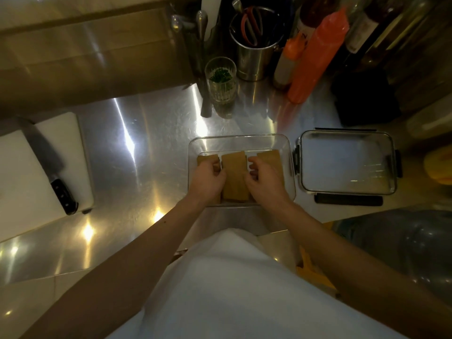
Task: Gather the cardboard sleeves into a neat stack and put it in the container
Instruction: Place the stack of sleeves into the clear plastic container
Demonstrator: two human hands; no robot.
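A clear rectangular container (241,140) stands on the steel counter in front of me. Inside it lie three stacks of brown cardboard sleeves side by side: a left stack (205,159), a middle stack (234,174) and a right stack (270,156). Both my hands are down inside the container. My left hand (208,182) has its fingers curled against the left edge of the middle stack and covers much of the left stack. My right hand (265,181) presses curled fingers against the middle stack's right edge and lies over the right stack.
The container's clear lid (347,162) with black clips lies just to the right. A white cutting board (14,172) carrying a knife (49,162) sits at left. Behind stand a glass with herbs (221,84), a steel utensil pot (255,55) and orange squeeze bottles (315,57).
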